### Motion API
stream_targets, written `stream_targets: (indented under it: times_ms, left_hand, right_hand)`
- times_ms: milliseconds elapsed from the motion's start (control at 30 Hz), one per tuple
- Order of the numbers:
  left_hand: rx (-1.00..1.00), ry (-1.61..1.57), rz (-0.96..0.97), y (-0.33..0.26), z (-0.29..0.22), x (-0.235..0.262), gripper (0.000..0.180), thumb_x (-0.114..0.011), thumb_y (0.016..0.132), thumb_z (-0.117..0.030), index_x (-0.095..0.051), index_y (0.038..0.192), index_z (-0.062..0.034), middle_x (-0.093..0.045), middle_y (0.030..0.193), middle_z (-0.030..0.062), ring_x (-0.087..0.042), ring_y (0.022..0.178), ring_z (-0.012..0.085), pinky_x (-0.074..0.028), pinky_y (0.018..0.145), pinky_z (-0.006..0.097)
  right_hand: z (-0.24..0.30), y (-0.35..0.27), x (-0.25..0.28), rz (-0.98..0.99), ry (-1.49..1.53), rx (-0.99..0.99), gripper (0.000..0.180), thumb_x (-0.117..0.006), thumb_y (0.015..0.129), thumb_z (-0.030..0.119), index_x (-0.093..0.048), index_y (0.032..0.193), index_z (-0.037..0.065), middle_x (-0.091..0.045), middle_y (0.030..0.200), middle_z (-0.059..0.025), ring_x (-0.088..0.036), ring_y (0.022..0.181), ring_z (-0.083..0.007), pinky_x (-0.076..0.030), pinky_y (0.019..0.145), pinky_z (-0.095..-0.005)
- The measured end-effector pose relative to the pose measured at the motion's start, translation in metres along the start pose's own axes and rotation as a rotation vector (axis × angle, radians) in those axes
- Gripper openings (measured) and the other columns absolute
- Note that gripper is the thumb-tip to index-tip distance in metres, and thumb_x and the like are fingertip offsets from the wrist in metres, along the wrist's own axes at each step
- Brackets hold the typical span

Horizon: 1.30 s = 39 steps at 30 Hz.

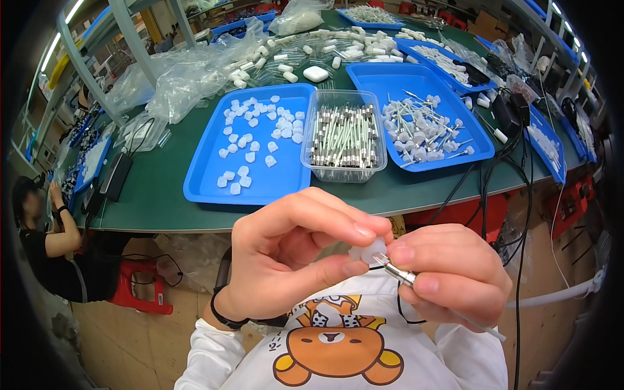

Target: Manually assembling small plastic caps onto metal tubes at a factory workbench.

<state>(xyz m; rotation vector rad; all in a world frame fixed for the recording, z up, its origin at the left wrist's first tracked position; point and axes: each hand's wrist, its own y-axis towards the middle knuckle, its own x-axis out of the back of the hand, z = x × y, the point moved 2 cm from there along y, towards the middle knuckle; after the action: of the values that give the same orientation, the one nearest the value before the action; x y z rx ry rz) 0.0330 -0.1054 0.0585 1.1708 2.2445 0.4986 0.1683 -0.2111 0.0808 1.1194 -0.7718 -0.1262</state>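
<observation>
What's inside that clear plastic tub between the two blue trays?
The clear plastic tub holds many slim pale-green rods with metal ends. Only the upper ones show clearly; anything beneath them, and the tub's floor, is covered.

– looking over a green table (162,211) now, stretching right across the view!
– and spotting a broad blue tray (208,172) left of centre, close to the near edge.
– moving right: meeting a clear plastic tub (344,174) just beside it, then a second blue tray (370,77), sitting at a slant.
– going deeper: finding loose white cylinders (290,77) strewn behind, with a small rounded white block (316,74) among them.
– swinging left: catching a crumpled clear bag (185,81) beyond the first tray, plus a black box (116,175) near the left end.
</observation>
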Motion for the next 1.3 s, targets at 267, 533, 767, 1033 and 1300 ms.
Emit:
stream_targets:
  times_ms: [267,533,767,1033,1300]
  left_hand:
    - [-0.007,-0.001,0.008,0.001,-0.001,0.000,0.021,-0.068,0.072,0.005,-0.056,0.089,-0.0001,-0.059,0.090,0.0157,-0.062,0.082,0.0281,-0.053,0.070,0.036]
    - [-0.109,0.117,0.027,-0.001,0.000,0.002,0.023,-0.070,0.070,0.006,-0.057,0.088,0.0003,-0.059,0.088,0.0148,-0.062,0.079,0.0265,-0.054,0.068,0.036]
    - [-0.250,0.319,0.078,-0.002,-0.005,0.004,0.026,-0.073,0.064,0.009,-0.061,0.086,0.0005,-0.059,0.085,0.0136,-0.061,0.076,0.0242,-0.053,0.063,0.034]
    - [-0.227,0.317,0.056,-0.003,-0.008,0.001,0.026,-0.077,0.063,0.000,-0.063,0.085,0.0007,-0.061,0.082,0.0123,-0.062,0.072,0.0223,-0.052,0.062,0.031]
    - [-0.168,0.288,0.062,-0.003,-0.009,0.000,0.025,-0.077,0.063,-0.002,-0.064,0.084,0.0013,-0.062,0.079,0.0130,-0.062,0.072,0.0231,-0.053,0.063,0.032]
  right_hand:
    - [-0.001,0.002,0.010,0.118,0.072,-0.070,0.035,-0.065,0.075,-0.003,-0.045,0.103,0.000,-0.057,0.101,-0.0226,-0.062,0.081,-0.0327,-0.052,0.065,-0.0381]
    - [0.001,0.000,-0.001,0.019,-0.034,0.011,0.036,-0.068,0.071,-0.003,-0.047,0.100,-0.001,-0.058,0.097,-0.0227,-0.062,0.080,-0.0326,-0.053,0.064,-0.0380]
    - [-0.005,0.000,-0.004,-0.105,0.014,0.103,0.024,-0.066,0.069,-0.003,-0.054,0.089,-0.007,-0.059,0.094,-0.0240,-0.063,0.077,-0.0324,-0.055,0.064,-0.0371]
    - [-0.010,-0.001,-0.002,-0.128,0.163,0.102,0.017,-0.065,0.070,-0.002,-0.060,0.085,-0.008,-0.061,0.093,-0.0230,-0.063,0.076,-0.0311,-0.055,0.065,-0.0354]
    - [-0.013,-0.001,-0.004,-0.130,0.120,0.165,0.017,-0.066,0.069,0.000,-0.061,0.084,-0.007,-0.062,0.091,-0.0210,-0.063,0.073,-0.0282,-0.054,0.063,-0.0322]
